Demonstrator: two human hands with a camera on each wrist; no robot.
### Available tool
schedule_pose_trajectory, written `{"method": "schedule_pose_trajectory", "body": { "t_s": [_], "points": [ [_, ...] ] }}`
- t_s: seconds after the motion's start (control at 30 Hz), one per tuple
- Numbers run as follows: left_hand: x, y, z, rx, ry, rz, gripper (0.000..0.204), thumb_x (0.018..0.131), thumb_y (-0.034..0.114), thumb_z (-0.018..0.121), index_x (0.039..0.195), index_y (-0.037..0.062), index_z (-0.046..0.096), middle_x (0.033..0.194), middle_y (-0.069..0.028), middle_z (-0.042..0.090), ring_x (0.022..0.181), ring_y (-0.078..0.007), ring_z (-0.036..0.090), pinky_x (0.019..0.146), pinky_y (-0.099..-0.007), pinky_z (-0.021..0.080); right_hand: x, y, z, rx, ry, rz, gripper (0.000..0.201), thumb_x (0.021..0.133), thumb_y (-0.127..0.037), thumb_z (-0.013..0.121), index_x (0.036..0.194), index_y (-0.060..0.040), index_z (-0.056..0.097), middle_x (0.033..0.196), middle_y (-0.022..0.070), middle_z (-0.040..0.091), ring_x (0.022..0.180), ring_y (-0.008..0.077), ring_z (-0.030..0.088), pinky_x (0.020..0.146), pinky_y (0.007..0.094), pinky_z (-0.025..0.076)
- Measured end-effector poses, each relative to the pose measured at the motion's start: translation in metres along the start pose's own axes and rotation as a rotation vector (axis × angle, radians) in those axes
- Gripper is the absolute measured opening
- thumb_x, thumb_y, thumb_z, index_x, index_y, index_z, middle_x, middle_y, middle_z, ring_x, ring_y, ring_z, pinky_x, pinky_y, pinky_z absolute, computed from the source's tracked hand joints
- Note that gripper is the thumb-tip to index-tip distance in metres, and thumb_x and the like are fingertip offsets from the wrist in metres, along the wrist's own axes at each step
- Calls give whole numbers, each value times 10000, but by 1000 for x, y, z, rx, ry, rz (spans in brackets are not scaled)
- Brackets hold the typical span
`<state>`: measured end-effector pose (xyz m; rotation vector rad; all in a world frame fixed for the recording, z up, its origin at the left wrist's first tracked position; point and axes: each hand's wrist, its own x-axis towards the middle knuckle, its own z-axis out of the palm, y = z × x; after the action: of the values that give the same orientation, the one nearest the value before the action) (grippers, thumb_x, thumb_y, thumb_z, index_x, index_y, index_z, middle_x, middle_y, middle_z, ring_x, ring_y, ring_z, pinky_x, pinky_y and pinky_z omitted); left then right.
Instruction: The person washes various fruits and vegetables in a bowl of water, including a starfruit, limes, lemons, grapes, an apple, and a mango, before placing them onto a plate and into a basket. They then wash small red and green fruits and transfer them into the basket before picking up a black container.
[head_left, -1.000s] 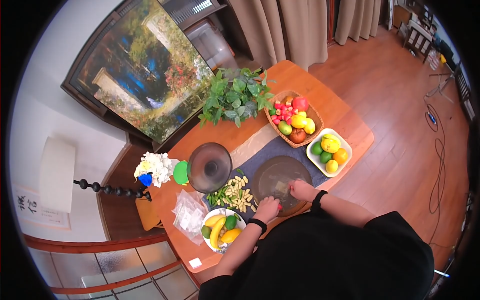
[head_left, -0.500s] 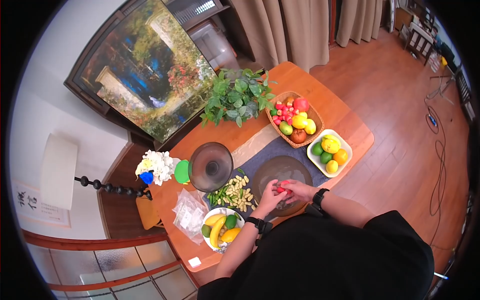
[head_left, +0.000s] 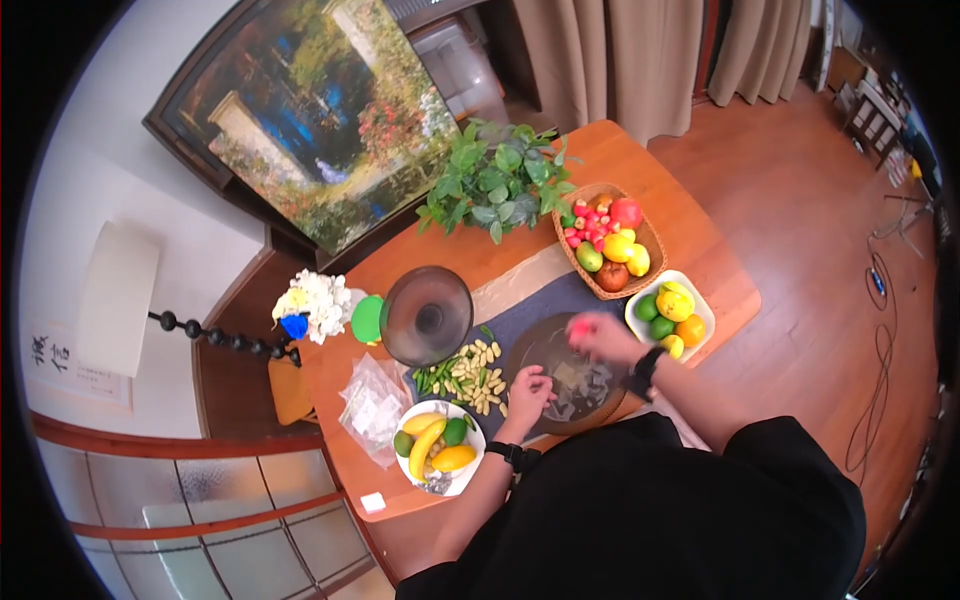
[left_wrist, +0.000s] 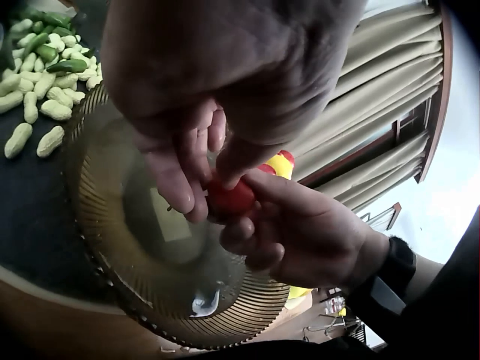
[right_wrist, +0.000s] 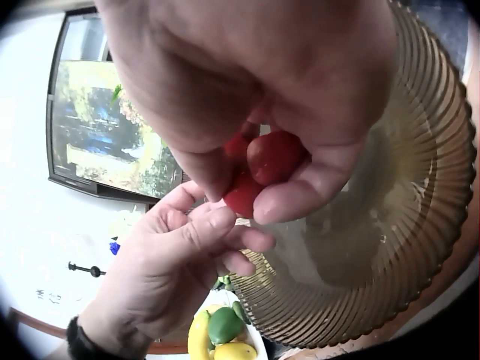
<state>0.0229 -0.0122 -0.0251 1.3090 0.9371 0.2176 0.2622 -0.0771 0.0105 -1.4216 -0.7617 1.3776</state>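
Observation:
Over the ribbed brown glass bowl [right_wrist: 442,187], my right hand [head_left: 605,338] curls its fingers round small round red fruits [right_wrist: 277,157], smooth-skinned in the right wrist view. The left hand [head_left: 530,390] is at the bowl's left side, its fingers loosely bent. Apart in the head view, the two hands look close together in the wrist views, where the left fingertips come right up to the red fruits. A pale square [left_wrist: 171,217] shows inside the bowl.
Unshelled peanuts [head_left: 482,370] and green chillies [head_left: 435,380] lie left of the bowl. A second brown glass bowl [head_left: 427,316], a plate of bananas [head_left: 427,450], a wicker fruit basket [head_left: 655,255], a white fruit dish [head_left: 708,330] and a plastic bag [head_left: 372,405] surround it.
My hands came together over the bowl round the red fruits, then parted. The right has moved up and right with them; the left has drawn away leftward. The head view has shifted.

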Motion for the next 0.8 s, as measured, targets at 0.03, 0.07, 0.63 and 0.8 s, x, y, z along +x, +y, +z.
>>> {"method": "schedule_pose_trajectory", "body": {
  "t_s": [0.03,0.07,0.63,0.8],
  "points": [
    [-3,5,-4,2,65,17,368,941,41,594,1276,10,444,1046,-118,649,774,-158,670,633,-254,533,19,-11,-20,-107,126,-68,204,884,-162,705,1073,-106,652,790,-24,609,630,57,554,514,223,463],
    [-8,5,-9,4,132,33,345,953,68,590,1267,11,459,1052,-110,652,769,-151,666,635,-251,527,42,-22,-47,-295,226,-143,182,876,-173,704,1033,-95,658,760,15,619,653,102,576,551,275,488],
    [-38,-55,-92,62,699,-46,181,876,72,615,1032,-20,615,758,-76,657,564,-142,623,506,-273,489,149,-61,-134,-1558,407,-201,377,894,-104,544,1271,-93,547,1174,235,550,1021,385,630,852,461,532],
    [-10,-74,-119,314,707,16,256,827,107,657,1051,-12,631,773,-144,679,687,-259,678,636,-365,535,143,-70,-129,-1554,481,-158,321,918,-118,513,1229,-42,522,1140,238,576,963,369,666,785,433,557]
  ]
}}
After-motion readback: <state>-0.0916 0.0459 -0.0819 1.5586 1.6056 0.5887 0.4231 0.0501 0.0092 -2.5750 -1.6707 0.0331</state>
